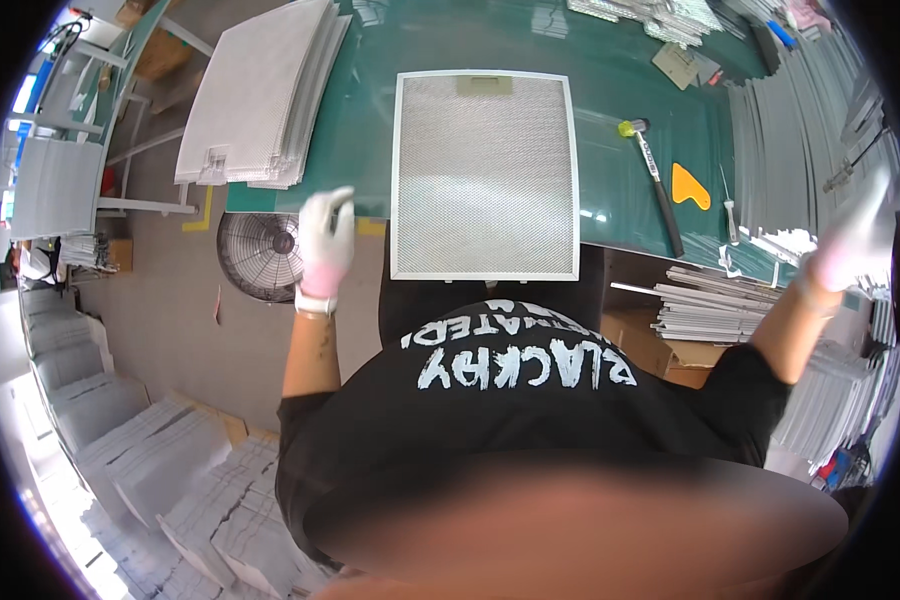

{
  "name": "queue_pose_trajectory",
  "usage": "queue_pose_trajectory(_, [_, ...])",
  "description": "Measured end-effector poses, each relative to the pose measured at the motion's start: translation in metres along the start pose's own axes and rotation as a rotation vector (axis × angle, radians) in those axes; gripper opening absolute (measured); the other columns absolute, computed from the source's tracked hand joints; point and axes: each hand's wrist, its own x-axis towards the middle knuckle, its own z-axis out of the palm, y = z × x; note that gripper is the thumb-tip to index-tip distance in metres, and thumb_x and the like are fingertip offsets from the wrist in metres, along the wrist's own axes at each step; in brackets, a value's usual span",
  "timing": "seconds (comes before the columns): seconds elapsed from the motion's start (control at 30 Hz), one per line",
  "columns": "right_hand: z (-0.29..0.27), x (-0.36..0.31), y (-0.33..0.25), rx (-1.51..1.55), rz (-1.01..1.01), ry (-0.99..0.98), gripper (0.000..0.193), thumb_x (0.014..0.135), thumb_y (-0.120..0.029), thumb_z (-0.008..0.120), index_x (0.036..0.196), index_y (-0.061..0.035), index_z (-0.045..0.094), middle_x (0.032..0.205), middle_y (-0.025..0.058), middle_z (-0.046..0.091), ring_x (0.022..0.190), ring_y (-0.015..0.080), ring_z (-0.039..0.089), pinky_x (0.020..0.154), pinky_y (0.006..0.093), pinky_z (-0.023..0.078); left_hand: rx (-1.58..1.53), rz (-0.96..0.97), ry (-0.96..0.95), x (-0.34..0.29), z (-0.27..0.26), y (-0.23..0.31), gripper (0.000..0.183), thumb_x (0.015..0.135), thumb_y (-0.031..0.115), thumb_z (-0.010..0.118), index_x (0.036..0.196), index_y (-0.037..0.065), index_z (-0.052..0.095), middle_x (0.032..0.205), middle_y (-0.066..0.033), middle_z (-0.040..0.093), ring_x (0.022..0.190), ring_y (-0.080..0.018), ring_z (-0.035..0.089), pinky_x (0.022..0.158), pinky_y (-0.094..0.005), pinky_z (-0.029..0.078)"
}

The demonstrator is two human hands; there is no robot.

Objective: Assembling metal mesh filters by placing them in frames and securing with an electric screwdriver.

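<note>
Mesh panel (485,180) lies lengthwise near-to-far, tab (484,86) far, on green table (360,130); fan (255,255) left. Left hand (327,235) empty; right hand (855,235) blurred, can't tell.

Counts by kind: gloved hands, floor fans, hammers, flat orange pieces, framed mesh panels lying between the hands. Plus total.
Gloved left hand and right hand: 2
Floor fan: 1
Hammer: 1
Flat orange piece: 1
Framed mesh panel: 1
Total: 6

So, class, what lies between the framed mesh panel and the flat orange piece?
A hammer lies between the mesh panel and the orange piece, in the head view.
</note>
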Motion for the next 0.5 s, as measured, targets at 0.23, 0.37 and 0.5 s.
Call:
queue_pose_trajectory(0.23, [0.048,-0.259,-0.055,-0.252,0.231,-0.934,0.047,0.086,-0.014,0.067,0.131,-0.0048,0.058,0.113,0.017,0.061,0.104,0.0359,0.06,0.094,0.0449,0.048,-0.578,-0.861,-0.274,-0.1,0.0,0.018,0.031,0.099,0.008,0.055,0.128,0.0,0.062,0.081,0.001,0.061,0.067,-0.0032,0.051,0.06,-0.0197,0.044])
queue_pose_trajectory(0.37, [0.059,-0.265,-0.057,-0.391,0.238,-0.987,0.042,0.09,-0.011,0.06,0.131,-0.0063,0.057,0.109,0.0167,0.06,0.094,0.0339,0.063,0.078,0.0434,0.054,-0.437,-0.803,-0.426,-0.116,0.007,0.007,0.046,0.097,0.01,0.06,0.141,-0.002,0.052,0.09,-0.0001,0.063,0.075,-0.0051,0.056,0.073,-0.0218,0.049])
queue_pose_trajectory(0.5, [0.081,-0.247,-0.053,-0.487,0.167,-1.138,0.044,0.094,-0.014,0.057,0.138,-0.0085,0.05,0.107,0.017,0.06,0.089,0.0339,0.065,0.072,0.0441,0.056,-0.595,-0.866,-0.335,-0.108,0.019,0.002,0.044,0.097,0.008,0.059,0.139,-0.002,0.054,0.085,0.0014,0.062,0.072,-0.0051,0.055,0.069,-0.0219,0.048])
